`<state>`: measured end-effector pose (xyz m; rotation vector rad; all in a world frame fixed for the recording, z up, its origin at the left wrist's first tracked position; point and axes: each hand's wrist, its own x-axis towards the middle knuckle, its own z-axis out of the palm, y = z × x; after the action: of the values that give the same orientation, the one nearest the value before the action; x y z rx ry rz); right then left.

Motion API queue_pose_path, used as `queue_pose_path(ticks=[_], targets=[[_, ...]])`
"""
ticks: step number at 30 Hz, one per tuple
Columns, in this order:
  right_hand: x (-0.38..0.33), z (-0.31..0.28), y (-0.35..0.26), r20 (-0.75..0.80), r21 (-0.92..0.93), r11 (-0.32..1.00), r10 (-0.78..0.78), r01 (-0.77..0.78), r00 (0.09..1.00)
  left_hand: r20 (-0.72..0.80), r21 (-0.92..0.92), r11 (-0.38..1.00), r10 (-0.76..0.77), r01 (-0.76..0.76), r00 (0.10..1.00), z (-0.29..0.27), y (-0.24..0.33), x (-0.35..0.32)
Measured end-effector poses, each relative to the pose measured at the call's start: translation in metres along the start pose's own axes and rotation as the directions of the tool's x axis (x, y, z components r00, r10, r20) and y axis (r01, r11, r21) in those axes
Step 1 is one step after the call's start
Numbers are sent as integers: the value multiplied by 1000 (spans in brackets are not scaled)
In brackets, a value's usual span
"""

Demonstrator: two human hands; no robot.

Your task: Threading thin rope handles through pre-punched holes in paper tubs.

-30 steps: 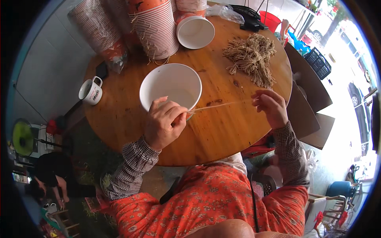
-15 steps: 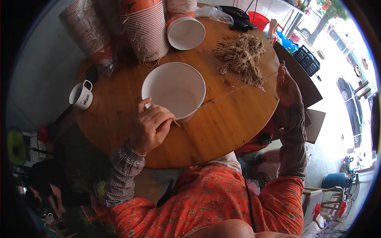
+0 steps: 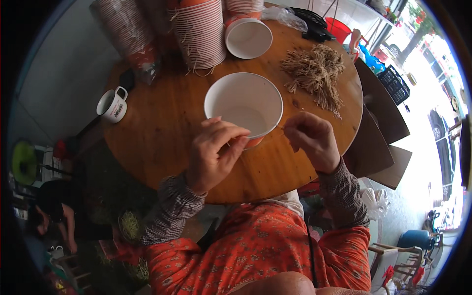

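A large white-lined paper bucket [image 3: 246, 96] with an orange outside stands on the round wooden table in front of me. My left hand [image 3: 216, 152] is at its near left rim, thumb and forefinger pinched together, with a bit of twine just showing by the fingers. On the bucket's right side my right hand [image 3: 312, 137] is closed in a pinch, and a short stretch of twine [image 3: 280, 128] shows between its fingertips and the rim. A loose heap of beige twine pieces [image 3: 317, 73] lies on the table beyond my right hand.
Tall stacks of nested buckets [image 3: 199, 37] with twine handles stand at the back, beside a single tilted bucket [image 3: 249, 39]. A white enamel mug [image 3: 113, 105] sits at the left edge. Cardboard boxes [image 3: 371, 152] are right of the table. Another person [image 3: 56, 209] bends at lower left.
My right hand has come in from the table's right edge to the bucket's rim, and the long taut twine no longer shows. The view has shifted slightly, moving the table rightward in the picture.
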<state>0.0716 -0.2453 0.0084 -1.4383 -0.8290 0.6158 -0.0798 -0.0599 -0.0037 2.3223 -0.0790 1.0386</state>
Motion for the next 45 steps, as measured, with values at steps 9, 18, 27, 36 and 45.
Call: queue_pose_path(ticks=[9, 18, 27, 36, 45], targets=[[-7, 15, -7, 107, -123, 992, -3, 16, 994, 111, -95, 995, -9, 20, 994, 21, 6, 7], [-7, 13, 9, 36, 64, 997, 37, -40, 999, 71, -101, 994, 41, -34, 997, 28, 10, 11], [74, 7, -64, 396, 77, 978, -207, 192, 895, 158, -86, 974, 219, -208, 963, 57, 49, -6], [196, -46, -17, -207, 28, 923, -369, 383, 906, 207, 596, 803, -118, -29, 971, 79, 25, 21], [77, -51, 80, -383, 417, 899, 40, 134, 923, 289, 496, 864, -66, -90, 955, 18, 18, 0]])
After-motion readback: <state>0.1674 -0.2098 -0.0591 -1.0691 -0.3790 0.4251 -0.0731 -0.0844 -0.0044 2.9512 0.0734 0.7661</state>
